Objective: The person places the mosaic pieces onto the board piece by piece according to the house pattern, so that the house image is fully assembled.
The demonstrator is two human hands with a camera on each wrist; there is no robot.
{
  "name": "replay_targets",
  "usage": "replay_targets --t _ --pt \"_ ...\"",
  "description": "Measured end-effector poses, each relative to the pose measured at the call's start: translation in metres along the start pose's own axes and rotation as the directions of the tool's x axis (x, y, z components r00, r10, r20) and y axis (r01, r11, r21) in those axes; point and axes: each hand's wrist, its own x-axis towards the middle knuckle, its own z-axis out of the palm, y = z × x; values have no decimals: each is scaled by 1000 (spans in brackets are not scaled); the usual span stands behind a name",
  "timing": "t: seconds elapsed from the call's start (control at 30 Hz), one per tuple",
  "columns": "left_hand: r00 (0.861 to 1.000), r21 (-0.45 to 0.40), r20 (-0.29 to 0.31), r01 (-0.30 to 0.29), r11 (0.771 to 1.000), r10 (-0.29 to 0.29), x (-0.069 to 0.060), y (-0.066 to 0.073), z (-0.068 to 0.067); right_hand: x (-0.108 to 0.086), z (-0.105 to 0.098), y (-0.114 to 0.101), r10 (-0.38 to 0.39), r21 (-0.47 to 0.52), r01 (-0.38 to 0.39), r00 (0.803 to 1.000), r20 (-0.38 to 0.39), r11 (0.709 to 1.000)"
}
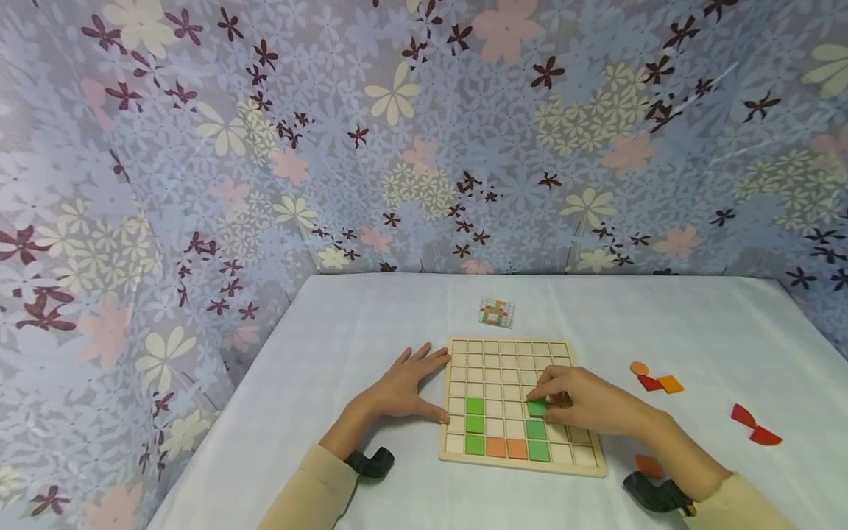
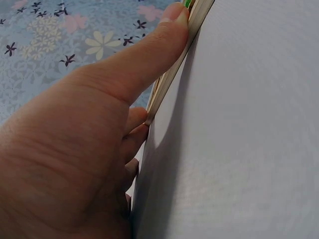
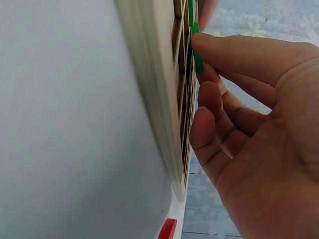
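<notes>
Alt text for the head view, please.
A person's right grip pinches a green tile at a gridded board; the left grip touches its left edge. A card lies beyond, loose red and orange pieces to the right.

Drape: floral, behind the table and beyond its left and right edges.
Print: light-blue, cream, pink and dark maroon flowers on greyish blue.
Creases: fine diagonal lines, upper right of drape.
Table: white top, faintly mottled; far edge nearly straight, just beside drape.
Light: soft, fairly even across drape and table.
</notes>
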Motion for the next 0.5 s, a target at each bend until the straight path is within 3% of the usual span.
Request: replay_targets --t 0.5 --pt "1000 -4 2 -4 1000 4 0 2 0 3 4 0 19 25 -20 999 36 999"
